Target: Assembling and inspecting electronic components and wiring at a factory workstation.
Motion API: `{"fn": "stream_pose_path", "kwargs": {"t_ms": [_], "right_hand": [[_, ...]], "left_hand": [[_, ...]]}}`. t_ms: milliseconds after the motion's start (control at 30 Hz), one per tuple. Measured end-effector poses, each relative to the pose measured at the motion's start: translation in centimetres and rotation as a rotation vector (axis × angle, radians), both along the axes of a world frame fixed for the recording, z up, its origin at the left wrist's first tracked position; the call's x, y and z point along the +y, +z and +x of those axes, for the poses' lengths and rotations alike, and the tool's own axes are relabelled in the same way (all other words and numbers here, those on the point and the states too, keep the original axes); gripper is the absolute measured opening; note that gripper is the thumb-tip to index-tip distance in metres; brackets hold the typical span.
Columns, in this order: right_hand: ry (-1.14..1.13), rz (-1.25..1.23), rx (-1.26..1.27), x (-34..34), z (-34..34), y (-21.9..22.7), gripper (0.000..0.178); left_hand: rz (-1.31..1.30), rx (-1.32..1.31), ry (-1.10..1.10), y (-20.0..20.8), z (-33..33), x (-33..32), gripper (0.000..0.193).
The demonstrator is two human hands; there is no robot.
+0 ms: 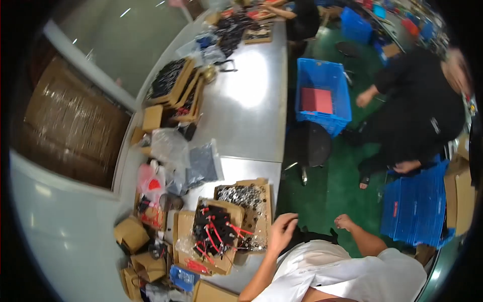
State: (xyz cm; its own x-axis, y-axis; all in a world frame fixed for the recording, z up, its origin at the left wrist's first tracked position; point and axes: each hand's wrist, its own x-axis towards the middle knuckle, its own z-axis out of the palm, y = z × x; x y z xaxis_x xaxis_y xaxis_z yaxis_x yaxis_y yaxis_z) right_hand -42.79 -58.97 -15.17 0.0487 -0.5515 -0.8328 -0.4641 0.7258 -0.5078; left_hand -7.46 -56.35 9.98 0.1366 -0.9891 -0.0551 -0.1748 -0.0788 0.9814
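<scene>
At the far left I see brown cardboard (75, 121), boxy and glossy with clear wrap. Next come creased cardboard cartons (132, 234) and a crinkled clear bag (171, 146) beside a flat, dark grey pack (202, 163) in film. On the smooth metal table (251, 131), near my left hand (284, 229), an open cardboard tray (224, 263) holds a tangle of red-and-black pieces (214, 234). Their slim red lengths point several ways: the middle one's long axis slopes from upper left to lower right; another lies flatter, its end towards the right. Just beyond is a second tray (268, 201), longer away from me than across, filled with small, shiny black and silver parts (256, 201). My left hand is just beside it, fingers loosely bent, grasping nothing I can see. Then comes a ribbed blue plastic crate (324, 123). My right hand (343, 221) hangs over the green floor (327, 196), fingers curled; I can't tell whether it is clenched. A co-worker (415, 95) in dark cloth stoops near stacked blue crates (415, 204).
</scene>
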Motion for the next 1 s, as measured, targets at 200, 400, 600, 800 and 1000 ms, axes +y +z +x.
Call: {"fn": "stream_pose_path", "kwargs": {"t_ms": [200,400,600,800,1000], "right_hand": [[-0.181,-0.012,-0.134,-1.4,0.1,2.8,0.010],[-0.139,0.137,-0.083,1.0,-0.9,1.8,0.013],[0.134,0.180,-0.035,0.1,0.9,-1.3,0.016],[0.248,-0.049,-0.138,-8.0,7.2,-0.1,0.013],[0.185,-0.164,-0.342,-15.1,20.6,8.7,0.021]], "left_hand": [[0.115,-0.030,-0.219,-1.4,-1.7,-0.5,0.022],[0.043,-0.146,-0.248,-0.3,-0.8,-1.5,0.022],[0.029,-0.243,-0.190,0.8,1.6,-1.5,0.022],[0.101,-0.139,-0.122,-1.0,2.3,1.0,0.022],[0.113,-0.115,-0.024,-0.2,4.5,1.9,0.023]]}}
